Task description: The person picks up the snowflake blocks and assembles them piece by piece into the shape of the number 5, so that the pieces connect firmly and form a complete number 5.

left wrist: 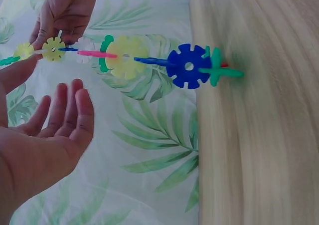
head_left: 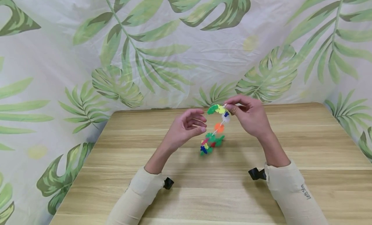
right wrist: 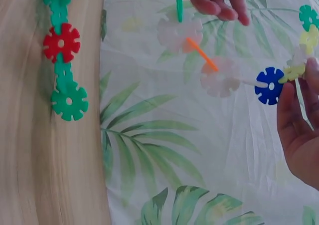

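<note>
A chain of interlocking notched plastic discs (head_left: 219,128) hangs in a curve above the table, in green, yellow, blue, orange, red, pink and clear white. Near its upper end, my right hand (head_left: 250,117) pinches it between thumb and fingers. A short row with a green disc (head_left: 213,109) sticks out from that grip toward the left. My left hand (head_left: 186,125) is held beside the chain, palm toward it, fingers loosely bent around nothing. In the right wrist view, a blue disc (right wrist: 269,86) sits next to the pinching fingertips, and the chain's lower end has a green disc (right wrist: 70,101).
Beneath the hands lies a wood-grain table (head_left: 221,199). A leaf-patterned cloth (head_left: 162,66) hangs behind its far edge and at the sides. Each sleeve cuff carries a small black device, one at the left wrist (head_left: 168,183) and one at the right (head_left: 257,174).
</note>
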Tool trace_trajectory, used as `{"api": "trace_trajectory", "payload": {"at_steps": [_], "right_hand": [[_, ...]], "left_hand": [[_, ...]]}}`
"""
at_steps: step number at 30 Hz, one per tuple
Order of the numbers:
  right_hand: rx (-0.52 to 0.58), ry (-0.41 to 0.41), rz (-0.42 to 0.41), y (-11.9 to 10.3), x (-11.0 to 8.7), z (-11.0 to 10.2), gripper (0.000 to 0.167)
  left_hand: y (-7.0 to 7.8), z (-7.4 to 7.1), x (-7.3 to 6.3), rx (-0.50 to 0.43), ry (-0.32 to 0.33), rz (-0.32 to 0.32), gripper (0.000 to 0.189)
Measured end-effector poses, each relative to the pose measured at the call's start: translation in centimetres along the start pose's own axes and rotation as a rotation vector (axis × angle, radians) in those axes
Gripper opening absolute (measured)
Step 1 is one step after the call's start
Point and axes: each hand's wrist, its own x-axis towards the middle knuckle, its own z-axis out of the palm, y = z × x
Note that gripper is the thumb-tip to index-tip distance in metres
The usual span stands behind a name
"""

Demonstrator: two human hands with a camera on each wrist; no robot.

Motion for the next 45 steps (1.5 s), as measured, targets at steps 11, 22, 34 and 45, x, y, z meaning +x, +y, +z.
{"api": "trace_trajectory", "payload": {"at_steps": [11, 22, 34, 45], "right_hand": [[-0.019, 0.095, -0.013, 0.1, 0.1, -0.1, 0.008], [-0.131, 0.059, -0.025, -0.4, -0.5, -1.0, 0.007], [-0.303, -0.122, 0.060, -1.5, -1.6, -2.2, 0.008], [-0.289, -0.172, 0.013, -1.3, -2.1, -2.7, 0.006]], "left_hand": [[-1.1, -0.2, 0.2, 0.279, -0.046, -0.157, 0.043], [-2.3, 0.2, 0.7, 0.174, 0.019, -0.271, 0.011], [-2.0, 0.3, 0.7, 0.139, 0.070, -0.264, 0.006], [-2.1, 0.0, 0.5, 0.151, 0.088, -0.242, 0.005]]}}
